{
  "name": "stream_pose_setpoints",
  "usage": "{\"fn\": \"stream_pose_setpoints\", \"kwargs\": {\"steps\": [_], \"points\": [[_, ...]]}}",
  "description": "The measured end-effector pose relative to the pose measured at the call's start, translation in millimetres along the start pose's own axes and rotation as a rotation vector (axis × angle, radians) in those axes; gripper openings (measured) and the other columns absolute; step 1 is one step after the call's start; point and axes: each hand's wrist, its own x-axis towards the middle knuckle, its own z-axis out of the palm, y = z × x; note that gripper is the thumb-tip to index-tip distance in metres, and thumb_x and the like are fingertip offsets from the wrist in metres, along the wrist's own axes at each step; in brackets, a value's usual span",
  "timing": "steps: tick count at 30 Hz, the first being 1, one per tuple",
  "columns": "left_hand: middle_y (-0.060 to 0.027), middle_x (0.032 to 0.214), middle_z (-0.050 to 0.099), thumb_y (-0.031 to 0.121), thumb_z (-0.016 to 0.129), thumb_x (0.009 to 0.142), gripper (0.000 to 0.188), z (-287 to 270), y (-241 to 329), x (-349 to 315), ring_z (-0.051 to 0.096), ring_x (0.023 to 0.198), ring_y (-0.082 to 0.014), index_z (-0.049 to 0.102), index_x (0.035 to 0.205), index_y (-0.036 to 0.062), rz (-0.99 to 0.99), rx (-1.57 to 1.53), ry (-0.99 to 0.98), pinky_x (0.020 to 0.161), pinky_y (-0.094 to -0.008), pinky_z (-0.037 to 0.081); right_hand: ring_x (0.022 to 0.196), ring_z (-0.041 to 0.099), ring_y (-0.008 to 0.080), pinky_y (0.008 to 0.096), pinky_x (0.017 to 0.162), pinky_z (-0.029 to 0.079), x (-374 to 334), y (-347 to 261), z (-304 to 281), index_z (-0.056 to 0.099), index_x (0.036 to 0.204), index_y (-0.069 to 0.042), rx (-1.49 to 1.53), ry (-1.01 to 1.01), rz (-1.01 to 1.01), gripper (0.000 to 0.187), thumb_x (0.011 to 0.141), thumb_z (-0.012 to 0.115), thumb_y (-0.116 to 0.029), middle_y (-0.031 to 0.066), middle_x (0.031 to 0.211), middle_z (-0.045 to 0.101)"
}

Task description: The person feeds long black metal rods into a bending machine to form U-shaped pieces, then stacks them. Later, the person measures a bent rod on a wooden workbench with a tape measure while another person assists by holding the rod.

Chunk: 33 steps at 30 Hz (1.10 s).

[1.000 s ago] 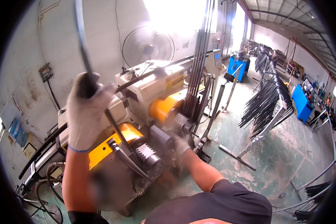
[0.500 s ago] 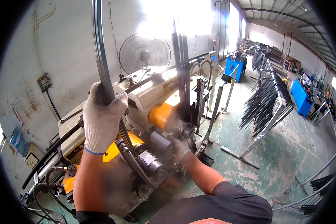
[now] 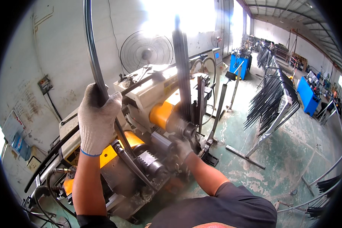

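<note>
My left hand [image 3: 99, 119], in a knitted white work glove, is closed around long dark metal bars [image 3: 90, 45]. They look like thin lengths held side by side, rise steeply past the top of the picture and slant down to the machine. Below them is a toothed metal roller [image 3: 150, 161] with a yellow collar. My gloved right hand [image 3: 183, 149] reaches into the machine, beside a grey metal cylinder [image 3: 162, 141]; its fingers are blurred and partly hidden. Another bundle of upright dark bars [image 3: 184, 72] stands by a second yellow-collared roller [image 3: 184, 127].
The cream machine housing [image 3: 148, 81] lies ahead, with hoses [image 3: 51, 186] at its left end. Behind it is a large round fan [image 3: 146, 53]. To the right, a metal rack [image 3: 268, 142] carries many bent black rods [image 3: 268, 104]. Blue machines [image 3: 307, 97] and people are farther off.
My left hand has shifted left and slightly down, and the bars have swung left with it. The right hand stays by the cylinder, still blurred.
</note>
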Motion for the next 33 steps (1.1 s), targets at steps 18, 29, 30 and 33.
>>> {"fn": "stream_pose_setpoints", "kwargs": {"steps": [18,29,30,33], "points": [[-0.0090,0.096,0.070,0.037,0.079,0.094,0.045,-2,9,-3,0.066,0.087,-0.0165,0.071,0.117,-0.0006,-0.094,0.122,-0.029,0.080,-0.0287,0.054,0.091,0.071,0.0165,0.0328,0.075,0.058,-48,-72,86,0.070,0.117,-0.002,-0.082,0.203,-0.160,0.026,0.093,0.076,-0.012,0.0053,0.105,0.072],[-0.0167,0.101,0.079,0.043,0.069,0.100,0.048,-36,11,2,0.077,0.099,-0.0254,0.079,0.115,-0.0016,-0.124,0.288,0.036,0.101,-0.0368,0.056,0.086,0.070,0.0150,0.0306,0.073,0.056,-38,-32,58,0.075,0.118,-0.002,-0.328,0.115,-0.204,0.022,0.102,0.065,-0.012,0.0042,0.099,0.074],[-0.0162,0.100,0.079,0.042,0.068,0.101,0.046,-38,11,-3,0.077,0.098,-0.0250,0.079,0.114,-0.0013,-0.150,0.333,0.012,0.101,-0.0367,0.056,0.084,0.070,0.0155,0.0303,0.072,0.055,-39,-29,60,0.075,0.118,-0.001,-0.332,0.140,-0.191,0.023,0.102,0.064,-0.013,0.0044,0.096,0.074],[-0.0135,0.098,0.080,0.039,0.064,0.105,0.043,-45,-1,-12,0.077,0.094,-0.0226,0.080,0.114,0.0009,-0.192,0.455,-0.054,0.108,-0.0404,0.051,0.077,0.070,0.0166,0.0303,0.068,0.053,-49,-43,74,0.075,0.120,0.001,-0.090,0.232,0.025,0.025,0.102,0.066,-0.014,0.0060,0.089,0.073]]}}
